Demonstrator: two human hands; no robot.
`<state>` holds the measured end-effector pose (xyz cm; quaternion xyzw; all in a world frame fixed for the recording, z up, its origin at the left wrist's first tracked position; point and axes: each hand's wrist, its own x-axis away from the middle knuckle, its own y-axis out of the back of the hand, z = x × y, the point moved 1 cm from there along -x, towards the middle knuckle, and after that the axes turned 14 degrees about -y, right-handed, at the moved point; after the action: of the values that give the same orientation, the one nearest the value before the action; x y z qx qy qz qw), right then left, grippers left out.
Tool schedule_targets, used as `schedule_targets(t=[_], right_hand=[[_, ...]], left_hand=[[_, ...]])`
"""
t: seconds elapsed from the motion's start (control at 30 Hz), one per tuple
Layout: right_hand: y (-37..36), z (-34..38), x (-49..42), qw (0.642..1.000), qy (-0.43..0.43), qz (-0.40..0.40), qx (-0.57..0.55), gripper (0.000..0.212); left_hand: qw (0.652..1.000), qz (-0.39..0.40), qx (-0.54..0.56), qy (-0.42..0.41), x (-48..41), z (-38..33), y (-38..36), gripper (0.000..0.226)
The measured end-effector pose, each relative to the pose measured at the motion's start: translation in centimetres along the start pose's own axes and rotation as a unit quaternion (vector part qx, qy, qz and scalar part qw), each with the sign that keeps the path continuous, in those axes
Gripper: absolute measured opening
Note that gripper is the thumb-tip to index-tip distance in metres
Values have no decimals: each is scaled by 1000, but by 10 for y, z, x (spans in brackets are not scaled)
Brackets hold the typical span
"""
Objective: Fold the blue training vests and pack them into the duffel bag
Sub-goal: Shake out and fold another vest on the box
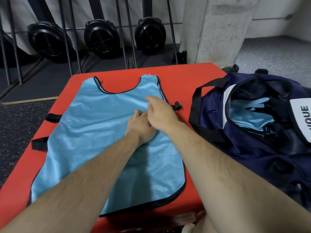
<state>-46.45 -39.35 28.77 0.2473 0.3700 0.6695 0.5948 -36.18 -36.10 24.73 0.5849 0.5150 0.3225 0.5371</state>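
A light blue training vest point(94, 132) with dark trim lies spread flat on a red mat point(188, 78), neck opening away from me. My left hand point(140, 126) rests on the vest's middle, its fingers partly hidden under my right hand. My right hand point(159, 111) hovers just over the vest's right side with its fingers extended and blurred. To the right stands a navy duffel bag point(252, 148), unzipped, with folded blue vests point(249, 115) visible inside.
Black strap handles point(52, 117) stick out from the mat's left side, another point(177, 105) on its right. Black fan-like machines point(101, 37) and metal rails line the wall behind. A white pillar point(218, 31) rises at the back right. Dark speckled floor lies to the left.
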Motion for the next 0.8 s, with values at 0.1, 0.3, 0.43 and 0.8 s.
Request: schedule_targets(t=[0.1,0.3,0.43,0.8], right_hand=[[-21,-12,6,991,-61,116,37,55],[-12,-49,3,969,-86,101,209,56],[-11,-27,9,946,-38,27,321,62],[-25,-26,38,966,9,126,227,60]], left_hand=[[1000,17,-15,-14,-3,5,-2,49],[996,-30,82,-13,5,17,-7,53],[998,-64,26,9,18,20,20,38],[990,31,15,133,73,54,23,62]])
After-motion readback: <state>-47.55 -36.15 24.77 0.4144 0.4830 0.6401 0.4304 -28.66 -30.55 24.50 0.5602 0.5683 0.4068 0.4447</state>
